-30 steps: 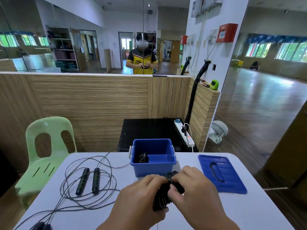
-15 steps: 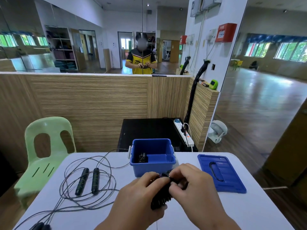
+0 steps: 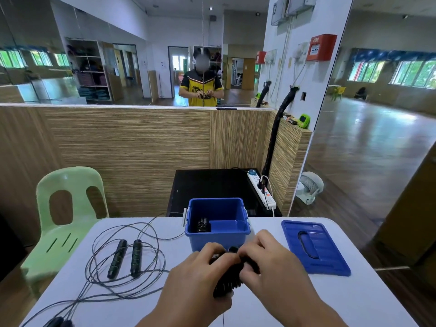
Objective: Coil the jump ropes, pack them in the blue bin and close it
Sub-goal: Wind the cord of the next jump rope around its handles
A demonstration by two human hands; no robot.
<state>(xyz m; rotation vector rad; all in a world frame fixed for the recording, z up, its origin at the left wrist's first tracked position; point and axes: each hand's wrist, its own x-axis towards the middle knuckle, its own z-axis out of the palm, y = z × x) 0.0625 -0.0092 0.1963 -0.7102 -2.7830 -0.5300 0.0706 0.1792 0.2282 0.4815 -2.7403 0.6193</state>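
Jump rope bundle (image 3: 227,279) lower centre, left hand (image 3: 195,277) and right hand (image 3: 271,263) gripping it, prob to keep coil tight; blue bin (image 3: 212,241) open behind, lid (image 3: 330,258) aside right

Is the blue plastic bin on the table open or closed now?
Open: the blue plastic bin has no cover, and its flat blue lid lies on the white table to its right.

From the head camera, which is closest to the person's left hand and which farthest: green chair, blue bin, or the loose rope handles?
1. The blue bin, just ahead of the left hand.
2. The rope handles, lying to its left on the table.
3. The green chair, far left, off the table.
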